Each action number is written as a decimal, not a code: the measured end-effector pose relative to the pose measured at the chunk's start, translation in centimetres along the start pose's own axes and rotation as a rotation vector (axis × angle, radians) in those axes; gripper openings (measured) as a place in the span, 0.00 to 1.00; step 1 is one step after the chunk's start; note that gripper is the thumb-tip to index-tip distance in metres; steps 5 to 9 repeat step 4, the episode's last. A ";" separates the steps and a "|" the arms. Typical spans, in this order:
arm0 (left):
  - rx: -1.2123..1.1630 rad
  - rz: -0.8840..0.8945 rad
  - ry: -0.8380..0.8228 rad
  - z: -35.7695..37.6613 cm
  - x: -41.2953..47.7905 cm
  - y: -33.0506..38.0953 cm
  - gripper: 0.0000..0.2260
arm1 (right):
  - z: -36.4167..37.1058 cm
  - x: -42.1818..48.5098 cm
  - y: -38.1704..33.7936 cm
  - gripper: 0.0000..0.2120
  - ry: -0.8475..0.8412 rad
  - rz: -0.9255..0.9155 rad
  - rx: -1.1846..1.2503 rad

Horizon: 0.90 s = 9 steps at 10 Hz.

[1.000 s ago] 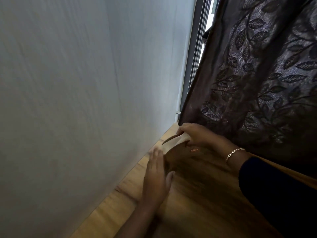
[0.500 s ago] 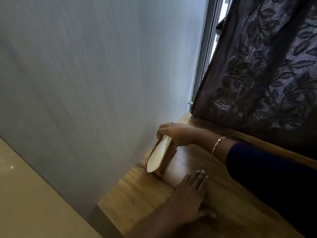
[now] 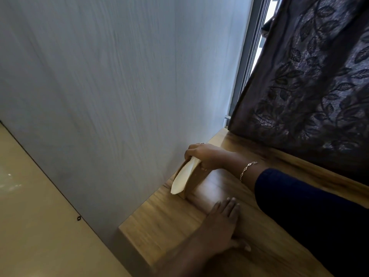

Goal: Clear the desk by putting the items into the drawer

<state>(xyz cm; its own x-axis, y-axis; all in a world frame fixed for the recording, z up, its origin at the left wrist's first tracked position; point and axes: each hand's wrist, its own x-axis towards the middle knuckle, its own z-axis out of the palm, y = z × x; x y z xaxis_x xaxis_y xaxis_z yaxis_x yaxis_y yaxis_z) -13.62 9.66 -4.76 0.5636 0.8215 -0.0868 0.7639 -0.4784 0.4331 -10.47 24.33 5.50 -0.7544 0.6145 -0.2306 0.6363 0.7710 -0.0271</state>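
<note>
Up against the wall (image 3: pixel 119 96), at the back of the worktop (image 3: pixel 159 222), your right hand (image 3: pixel 207 156) has its grip clamped on the top of a thin brown notebook (image 3: pixel 182 180), with the fingers curled over its upper edge. The notebook stands on its bottom edge, touching the wood, and its cream pages fan out on the wall side. My guess is you're holding it from the top so it comes up clean without scraping along the wall.

Your left hand (image 3: pixel 221 226) lies flat on the worktop nearer to you, fingers straight and holding nothing. It looks like it's bracing you while you lean in. The drawer isn't in view at all, so the notebook hasn't gone in yet. Watch those loose pages, they could flop open when you lift. The dark curtain (image 3: pixel 309 86) hangs close on the right.
</note>
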 end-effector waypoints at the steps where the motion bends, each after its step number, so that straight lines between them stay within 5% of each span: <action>1: -0.011 -0.008 -0.008 0.1 0.1 0.1 0.48 | 0.2 -0.4 -0.2 0.28 0.031 0.003 0.012; 4: -0.065 -0.082 0.085 1.1 0.0 0.5 0.44 | 4.4 -8.3 1.7 0.37 0.354 0.246 0.156; 9: -0.065 -0.082 0.085 1.1 0.0 0.5 0.44 | 4.4 -8.3 1.7 0.37 0.354 0.246 0.156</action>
